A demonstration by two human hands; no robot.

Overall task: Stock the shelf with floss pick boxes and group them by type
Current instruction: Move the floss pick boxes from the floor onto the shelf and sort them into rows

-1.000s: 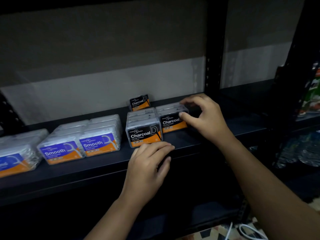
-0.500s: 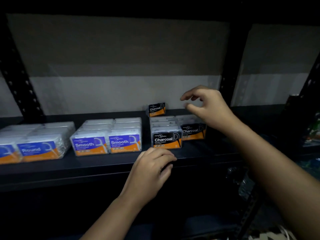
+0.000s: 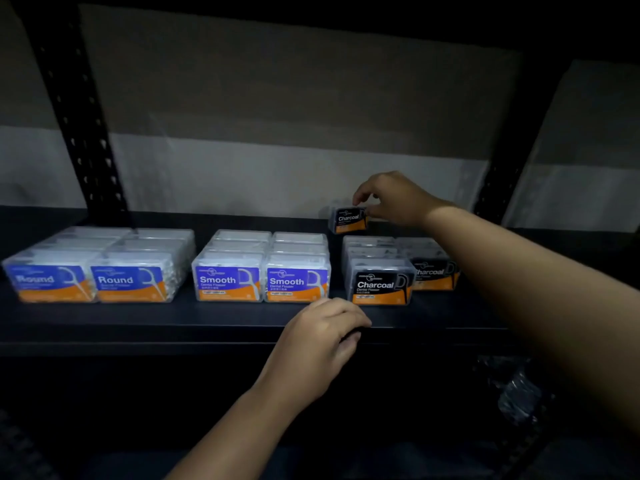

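Floss pick boxes stand in three groups on a dark shelf point(image 3: 207, 327): blue Round boxes point(image 3: 93, 282) at left, blue Smooth boxes point(image 3: 261, 284) in the middle, black Charcoal boxes point(image 3: 381, 285) at right in two rows. A single Charcoal box point(image 3: 348, 220) stands apart at the back, near the wall. My right hand point(image 3: 394, 199) reaches over the Charcoal rows and pinches that lone box at its top right corner. My left hand point(image 3: 322, 337) rests curled on the shelf's front edge, below the gap between Smooth and Charcoal, holding nothing.
Black perforated uprights point(image 3: 79, 133) frame the bay at left and right point(image 3: 498, 188). A grey and white wall point(image 3: 277, 168) closes the back. Something in clear wrap point(image 3: 516, 393) lies dimly on the lower level at right.
My right hand left the right-hand Charcoal row, rose and went back to the lone Charcoal box, closing on it. The view shifted left, showing the Round boxes. My left hand stayed on the edge.
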